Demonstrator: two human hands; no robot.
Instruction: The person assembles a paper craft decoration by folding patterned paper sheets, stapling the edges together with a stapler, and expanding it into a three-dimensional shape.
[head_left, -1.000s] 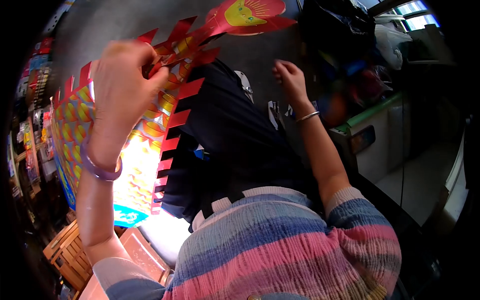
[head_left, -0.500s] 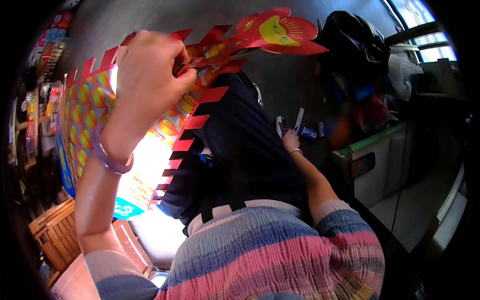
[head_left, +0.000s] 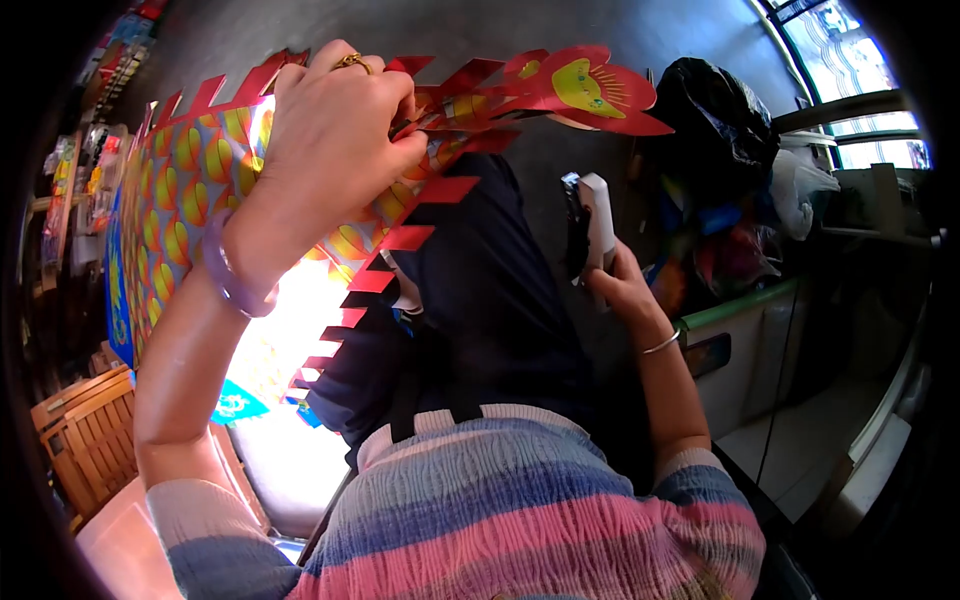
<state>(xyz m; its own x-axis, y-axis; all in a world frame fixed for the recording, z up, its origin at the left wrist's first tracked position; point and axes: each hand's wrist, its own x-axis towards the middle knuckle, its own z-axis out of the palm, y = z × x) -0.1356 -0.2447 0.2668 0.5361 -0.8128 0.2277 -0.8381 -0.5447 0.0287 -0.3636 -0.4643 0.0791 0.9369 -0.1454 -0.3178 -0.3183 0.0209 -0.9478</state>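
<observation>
My left hand [head_left: 335,130] is closed in a pinch on a paper craft piece [head_left: 180,190], near where it narrows to a red, flower-shaped end [head_left: 600,90] with a yellow patch. The paper has a yellow-and-orange scale print and red notched edges, and it lies across my lap on the left. Fingertips hide the exact spot gripped. To the right of my knee, my right hand [head_left: 628,285] is wrapped round a white and black stapler [head_left: 598,220], held upright above the floor.
A black plastic bag [head_left: 715,110] and a white bag [head_left: 800,190] sit at the upper right. Below them stands a pale cabinet with a green edge [head_left: 740,308]. A wooden slatted chair [head_left: 90,430] is at lower left, with shelves of goods [head_left: 75,220] behind.
My right hand has come up from the small items on the floor, now holding the stapler. My left hand and the paper have shifted slightly right in view.
</observation>
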